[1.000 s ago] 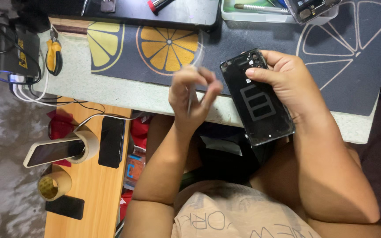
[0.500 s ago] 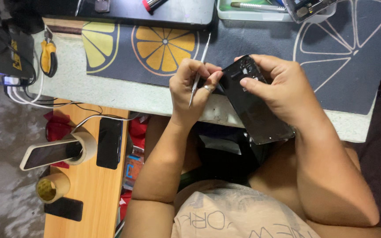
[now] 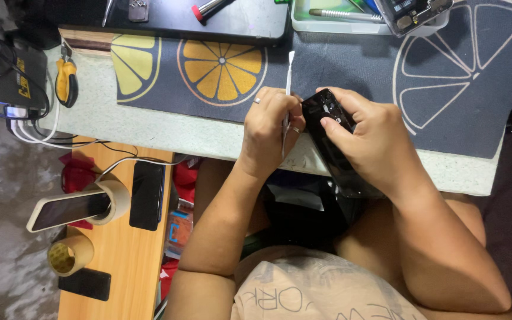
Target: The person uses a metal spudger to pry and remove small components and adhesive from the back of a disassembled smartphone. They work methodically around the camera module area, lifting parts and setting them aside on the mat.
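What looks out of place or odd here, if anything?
A phone is wedged through a roll of tape on the wooden side table, used as a stand. Nothing looks spilled or broken.

Quick count: two bare hands, the left hand (image 3: 268, 133) and the right hand (image 3: 368, 139). One thin white pry stick (image 3: 287, 89), one black glossy phone (image 3: 333, 148) being held. Three more phones on the orange wooden side surface (image 3: 131, 266), two rolls of tape, one yellow-handled plier (image 3: 65, 80).
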